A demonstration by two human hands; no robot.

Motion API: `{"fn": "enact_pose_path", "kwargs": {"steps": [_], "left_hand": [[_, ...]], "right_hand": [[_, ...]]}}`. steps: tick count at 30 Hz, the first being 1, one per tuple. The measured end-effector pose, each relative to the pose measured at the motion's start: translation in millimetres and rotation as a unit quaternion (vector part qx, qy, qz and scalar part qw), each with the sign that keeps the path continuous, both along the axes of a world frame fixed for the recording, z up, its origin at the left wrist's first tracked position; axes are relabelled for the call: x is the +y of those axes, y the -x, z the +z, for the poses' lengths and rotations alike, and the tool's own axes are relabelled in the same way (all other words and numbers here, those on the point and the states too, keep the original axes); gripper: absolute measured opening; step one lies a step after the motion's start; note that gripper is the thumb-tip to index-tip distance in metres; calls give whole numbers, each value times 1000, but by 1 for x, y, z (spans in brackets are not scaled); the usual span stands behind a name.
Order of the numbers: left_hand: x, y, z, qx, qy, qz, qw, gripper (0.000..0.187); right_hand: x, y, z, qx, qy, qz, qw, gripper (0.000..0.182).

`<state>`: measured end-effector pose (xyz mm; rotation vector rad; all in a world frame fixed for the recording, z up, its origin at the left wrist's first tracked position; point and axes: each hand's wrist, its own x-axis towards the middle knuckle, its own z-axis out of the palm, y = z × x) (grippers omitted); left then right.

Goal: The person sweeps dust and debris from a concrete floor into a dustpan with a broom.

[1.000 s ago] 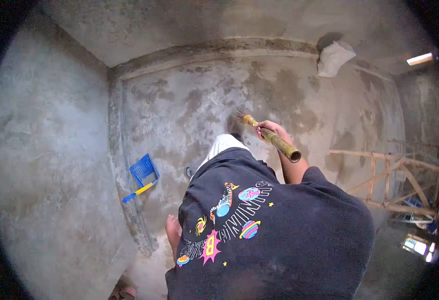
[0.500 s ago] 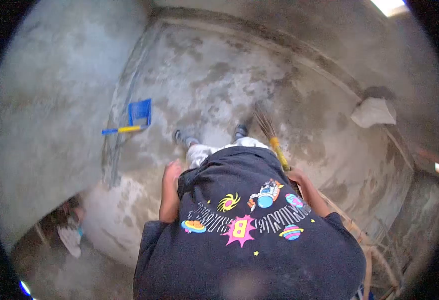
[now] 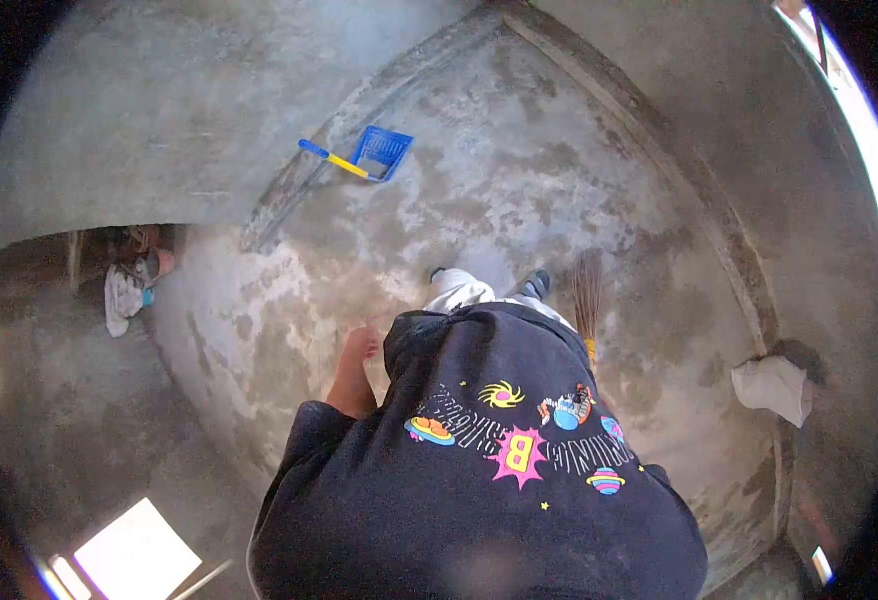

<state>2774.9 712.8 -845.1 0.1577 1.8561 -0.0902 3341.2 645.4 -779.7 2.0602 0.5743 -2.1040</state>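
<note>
My left hand (image 3: 361,343) hangs at my left side above the floor, its fingers curled in and nothing seen in them. On my other side is a stick broom (image 3: 586,295), its brown bristles fanned toward the floor by my right foot. A yellow band (image 3: 591,348) shows at the top of the bristles, and the handle runs under my dark printed shirt (image 3: 489,480). The shirt hides my right hand, which grips this handle in the earlier view. Ahead to the left, a blue dustpan (image 3: 381,153) with a yellow and blue handle lies near the wall, touched by neither hand.
Patchy concrete floor (image 3: 479,170) runs to a raised ledge (image 3: 649,110) along the walls. A whitish block-like object (image 3: 772,390) stands at the right edge. White cloth (image 3: 122,300) and a pinkish container (image 3: 162,262) are at the left. Bright openings show at the sides.
My view has turned left, so the dustpan now appears higher and farther right. The broom has come with me, its bristles hanging straighter. My right hand has gone out of sight behind the shirt.
</note>
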Motion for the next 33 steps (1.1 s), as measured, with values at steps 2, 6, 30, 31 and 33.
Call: {"fn": "enact_pose_path", "kwargs": {"steps": [2, 6, 30, 31, 33], "left_hand": [[0, 8, 6, -40, -6, 42, 998, 35], [8, 13, 33, -17, -54, 65, 996, 37], [-66, 53, 42, -112, -137, 203, 963, 50], [-52, 51, 46, -113, -206, 124, 964, 51], [-16, 80, 4, -108, -104, 165, 975, 54]], "right_hand": [[4, 9, 3, -9, 12, -5, 1000, 23], [15, 26, 9, -27, 35, -15, 999, 24], [48, -25, -37, -130, 5, -218, 967, 17], [62, -29, -43, -131, 10, -222, 966, 17], [88, -35, -58, -138, 19, -227, 964, 17]]}}
